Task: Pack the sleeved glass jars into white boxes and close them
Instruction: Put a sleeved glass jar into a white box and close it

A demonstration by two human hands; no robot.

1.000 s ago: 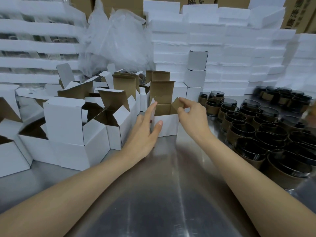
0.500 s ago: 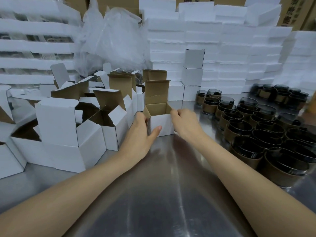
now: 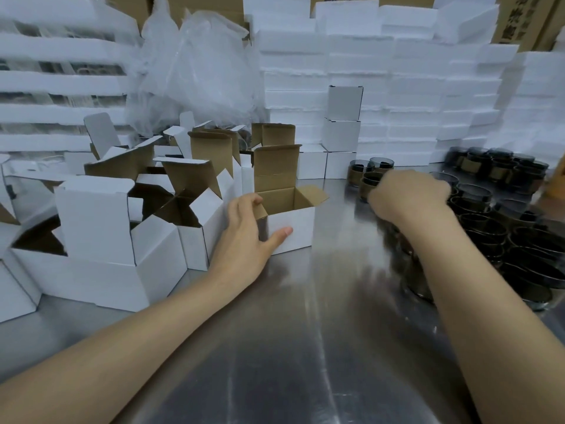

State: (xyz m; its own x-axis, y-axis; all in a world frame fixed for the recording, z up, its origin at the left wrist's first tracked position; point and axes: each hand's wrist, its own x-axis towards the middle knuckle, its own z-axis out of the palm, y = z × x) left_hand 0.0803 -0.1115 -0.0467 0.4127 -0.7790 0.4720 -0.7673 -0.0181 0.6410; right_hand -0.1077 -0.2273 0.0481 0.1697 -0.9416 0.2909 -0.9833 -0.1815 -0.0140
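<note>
1. The left hand (image 3: pixel 247 240) gripped a small white cardboard box (image 3: pixel 293 231) standing on the brushed-steel desk (image 3: pixel 275 347). Its thumb lay flat on the near face, and its fingers (image 3: pixel 244 203) were curled over the left wall and side flap.
2. The box stood upright with its mouth open to the top and no jar showing in its brown inside. The lid flap stood up at the far side and the right side flap splayed outward.
3. The right hand (image 3: pixel 406 194) was blurred, its back to the camera, over the far-left edge of the dark glass jars in brown paper sleeves (image 3: pixel 519 240) crowded on the right of the desk. Its fingers were hidden beneath it, so I could not tell whether they were spread or pinching a jar.
4. The jars lay to the right of the box, with bare steel between them. The right hand was much the nearer to them, while the left was busy steadying the box.
5. The jars stood mouth-up, on the same upright axis as the box opening, so a jar would likely need to travel left and straight down, without tilting.
6. The splayed right flap lay on that path and might catch a sleeve.
7. A heap of open white cartons (image 3: pixel 101 228) sat to the left and closed white cubes (image 3: pixel 344 117) were stacked at the far side. Behind these were white foam slabs (image 3: pixel 412 87) and a clear plastic bag (image 3: pixel 195 65).
</note>
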